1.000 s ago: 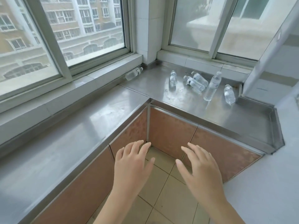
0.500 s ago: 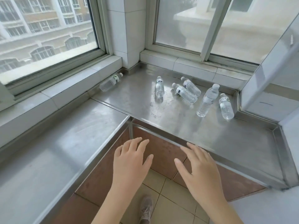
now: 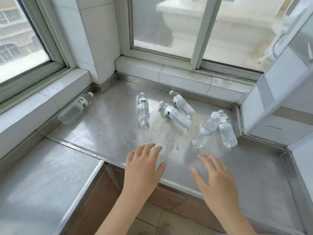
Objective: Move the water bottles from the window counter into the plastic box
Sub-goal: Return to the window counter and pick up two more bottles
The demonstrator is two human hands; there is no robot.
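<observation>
Six bottles on the steel desk (image 3: pixel 110 133) below the windows. At 10 o'clock, one bottle (image 3: pixel 74 108) lying against the sill. At 12, a second (image 3: pixel 143 110), a third (image 3: pixel 177 116) and a fourth (image 3: pixel 183 104), all lying flat. At 2, one upright (image 3: pixel 205 130), another (image 3: pixel 227 130) lying just beside it. Left hand (image 3: pixel 144 168) and right hand (image 3: pixel 218 182) over the near edge, fingers spread wide, holding nothing.

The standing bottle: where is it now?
In the head view, the standing bottle is at the right of the steel counter, touching a lying bottle, just beyond the right hand.
</observation>
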